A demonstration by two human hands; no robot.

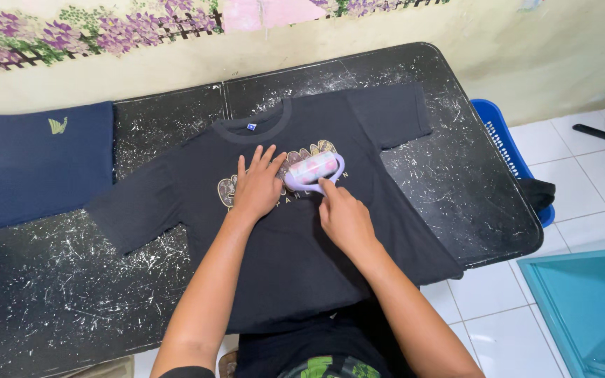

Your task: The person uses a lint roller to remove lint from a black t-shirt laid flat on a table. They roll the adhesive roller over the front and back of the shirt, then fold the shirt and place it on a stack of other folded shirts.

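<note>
So the right hand was wrapped around the lilac handle of a lint roller, fingers curled shut on it, with the pale pinkish roll itself lying against the chest of a black t-shirt, right on top of the light-coloured print. The left hand was flat on the shirt just beside the roller, fingers spread wide and palm down on the left part of that print, not gripping anything, just pressing the fabric. The two hands were really close, the left fingertips nearly at the roll.

The shirt was laid out front-up with the collar pointing away from the person, both short sleeves spread out to the sides, and the hem hanging off the near edge of the table towards the person's body.

Underneath was a black table with loads of white scratches and flecks all over it. Off on the left end of it sat a folded navy garment with a small yellow-green logo, well apart from the black shirt. Past the right end of the table there was a blue plastic basket on the white tiled floor, and a teal box-like thing in the lower right corner. The wall behind had a purple flower border along the top.
</note>
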